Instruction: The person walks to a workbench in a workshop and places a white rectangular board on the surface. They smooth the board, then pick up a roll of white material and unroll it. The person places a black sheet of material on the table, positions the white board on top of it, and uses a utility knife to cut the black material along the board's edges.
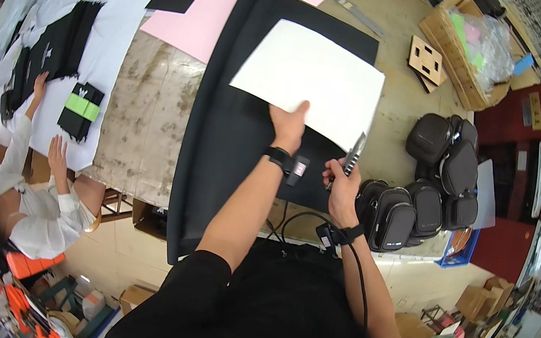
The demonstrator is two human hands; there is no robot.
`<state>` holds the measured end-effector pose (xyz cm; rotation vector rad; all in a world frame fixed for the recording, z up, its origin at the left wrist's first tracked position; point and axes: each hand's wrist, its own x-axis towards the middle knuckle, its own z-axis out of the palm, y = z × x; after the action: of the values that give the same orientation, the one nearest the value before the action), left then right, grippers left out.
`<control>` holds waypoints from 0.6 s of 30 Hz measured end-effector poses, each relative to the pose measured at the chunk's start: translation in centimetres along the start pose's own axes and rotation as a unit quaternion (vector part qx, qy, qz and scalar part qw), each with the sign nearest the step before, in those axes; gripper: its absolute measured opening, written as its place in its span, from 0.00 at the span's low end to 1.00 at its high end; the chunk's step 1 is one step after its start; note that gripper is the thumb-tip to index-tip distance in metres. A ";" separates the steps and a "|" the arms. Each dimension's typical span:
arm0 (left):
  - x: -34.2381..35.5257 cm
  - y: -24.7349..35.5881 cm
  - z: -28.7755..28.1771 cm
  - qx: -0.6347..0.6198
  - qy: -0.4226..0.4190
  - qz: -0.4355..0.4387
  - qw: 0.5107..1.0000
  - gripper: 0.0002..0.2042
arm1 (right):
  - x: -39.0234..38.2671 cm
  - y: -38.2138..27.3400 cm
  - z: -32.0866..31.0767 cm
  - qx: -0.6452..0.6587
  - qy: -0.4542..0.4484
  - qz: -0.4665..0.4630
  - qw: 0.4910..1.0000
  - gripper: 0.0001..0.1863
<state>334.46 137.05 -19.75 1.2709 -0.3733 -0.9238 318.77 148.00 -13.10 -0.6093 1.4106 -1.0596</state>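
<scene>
A large white sheet (312, 75) lies tilted over a dark cloth (239, 142) spread on the table in front of me. My left hand (287, 125) grips the sheet's near edge, thumb on top and the other fingers out of sight beneath it. In my right hand (344, 181), fingers closed, is a utility knife (355, 153), its tip pointing up beside the sheet's near right corner. The dark cloth has a rolled or folded left edge.
Several dark zipped cases (396, 216) stand to the right. Behind them are wooden pieces (426, 60) and a wicker basket (444, 44) with plastic-wrapped goods. Pink sheet (190, 28) lies far left. A cable (363, 279) runs along my right arm. A co-worker (38, 215) handles black fabric at left.
</scene>
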 end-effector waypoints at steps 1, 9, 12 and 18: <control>-0.4 -0.4 0.3 0.020 0.047 -0.003 0.999 0.36 | 0.1 -0.4 0.0 -0.006 -0.008 0.000 1.000 0.06; 11.2 6.6 -16.3 0.114 -0.203 -0.069 0.970 0.30 | 0.8 -2.7 -3.0 -0.119 0.049 -0.039 0.991 0.08; 12.5 9.6 -18.5 0.093 -0.180 -0.139 0.969 0.34 | 3.0 -2.2 -3.0 -0.131 0.077 -0.037 0.988 0.09; 12.3 12.2 -24.0 0.137 -0.149 -0.071 0.977 0.31 | 5.1 -0.6 -2.9 -0.107 0.048 -0.017 0.993 0.13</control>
<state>363.29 143.37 -18.56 1.4251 -0.6709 -1.2224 315.06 144.00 -15.43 -0.7466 1.6169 -0.9828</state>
